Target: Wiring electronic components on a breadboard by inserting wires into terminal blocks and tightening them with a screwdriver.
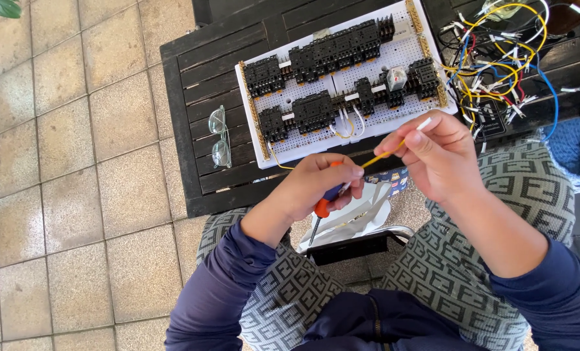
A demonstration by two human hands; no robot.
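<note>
The left hand point(313, 185) has its fingers clamped on a screwdriver point(321, 209) and the wire point(386, 148); the right hand point(439, 156) pinches the wire at its 10 o'clock; I think it best held taut, below the board point(342, 84) on the counter point(192, 97).

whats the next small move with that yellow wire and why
Probably bring the yellow wire down to the white board. The right hand pinches its white-tipped end, the left hand grips the other end along with an orange-handled screwdriver, and the wire is not seated in any of the black sockets.
</note>
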